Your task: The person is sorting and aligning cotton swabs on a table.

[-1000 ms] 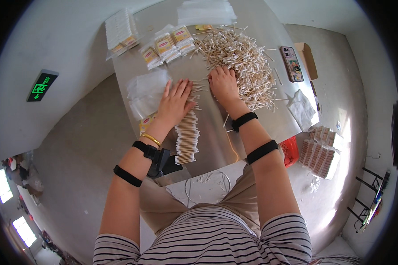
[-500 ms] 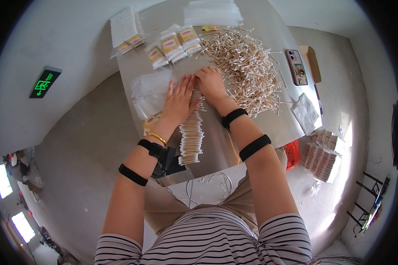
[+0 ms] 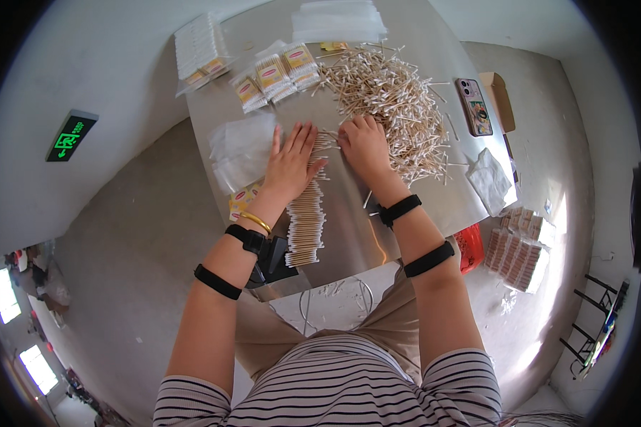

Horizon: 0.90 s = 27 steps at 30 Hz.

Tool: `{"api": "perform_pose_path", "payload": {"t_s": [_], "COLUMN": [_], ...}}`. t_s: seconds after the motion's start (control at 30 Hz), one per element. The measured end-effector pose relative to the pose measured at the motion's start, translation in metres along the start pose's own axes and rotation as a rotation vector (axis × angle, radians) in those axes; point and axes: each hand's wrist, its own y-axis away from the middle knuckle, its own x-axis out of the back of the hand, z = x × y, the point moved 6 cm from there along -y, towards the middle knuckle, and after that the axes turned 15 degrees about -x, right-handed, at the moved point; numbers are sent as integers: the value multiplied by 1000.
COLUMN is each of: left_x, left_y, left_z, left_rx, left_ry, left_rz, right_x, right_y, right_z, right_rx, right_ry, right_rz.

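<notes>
A long row of cotton swabs [image 3: 305, 220] lies side by side on the metal table, running toward its near edge. Over the far part of this row, my left hand [image 3: 292, 162] is laid flat, its fingers stretched out and thumb apart. A few swabs at the far end show between my hands at uneven angles. At the left edge of a big loose heap of cotton swabs [image 3: 406, 107] is my right hand [image 3: 367, 146], fingers bent down and close together. Its fingertips are partly hidden, so what they pinch cannot be made out.
Clear plastic bags [image 3: 241, 146] and yellow cards [image 3: 242, 201] lie left of my left hand. Farther back are filled swab packs [image 3: 272, 75], a stacked bundle [image 3: 201, 50] and plastic sheets [image 3: 338, 21]. A phone [image 3: 474, 107] and a crumpled white bag [image 3: 489, 181] lie at the right.
My right hand has moved right and slightly nearer, from beside my left fingertips to the heap's edge. My left hand stays on the row with little change.
</notes>
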Motion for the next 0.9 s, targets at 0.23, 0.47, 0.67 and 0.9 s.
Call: {"api": "perform_pose_path", "payload": {"t_s": [0.23, 0.47, 0.67, 0.9], "left_x": [-4, 5, 17, 0], "left_y": [5, 2, -10, -9], "left_z": [0, -2, -1, -5], "left_rx": [20, 95, 147, 59], "left_ry": [1, 23, 100, 75], "left_rz": [37, 28, 132, 70], "right_x": [-4, -2, -25, 15], "right_y": [-2, -22, -43, -20], "right_z": [13, -7, -25, -10], "right_rx": [-76, 53, 266, 124], "right_ry": [187, 105, 119, -226], "right_rz": [61, 90, 20, 75]}}
